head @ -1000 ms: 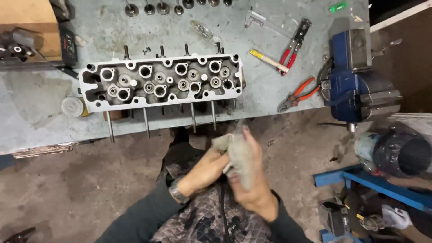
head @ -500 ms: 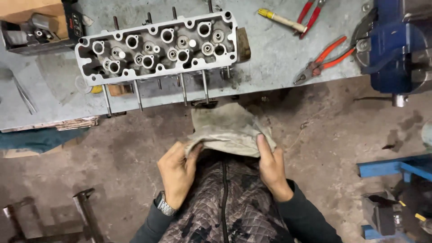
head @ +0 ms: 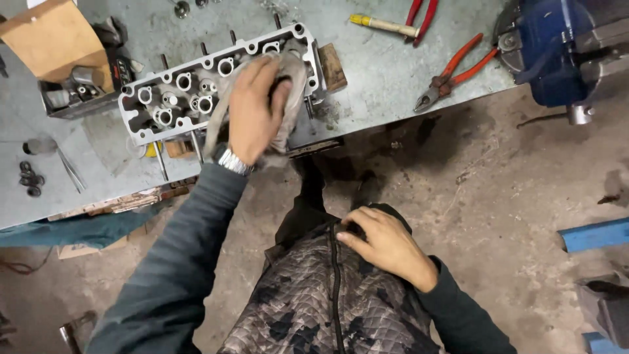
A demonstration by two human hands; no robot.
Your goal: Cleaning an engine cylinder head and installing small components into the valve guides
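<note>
A grey metal cylinder head (head: 177, 98) with several round bores lies on the workbench (head: 380, 72), resting on wooden blocks (head: 331, 65). My left hand (head: 252, 111), a watch on its wrist, presses a dirty grey rag (head: 291, 85) onto the right half of the head. My right hand (head: 386, 246) rests against my quilted jacket at my waist, fingers loosely curled and holding nothing.
Red-handled pliers (head: 452, 75), a second red tool (head: 419, 13) and a yellow-handled tool (head: 383, 25) lie on the bench's right part. A blue vise (head: 557, 52) sits at the far right. A cardboard box (head: 56, 46) of parts stands at the left. Blue metal frames (head: 593, 236) stand on the concrete floor.
Both hands held the rag spread in front of my body. Now my left hand has carried it up onto the cylinder head, and my right hand has let go and dropped to my jacket.
</note>
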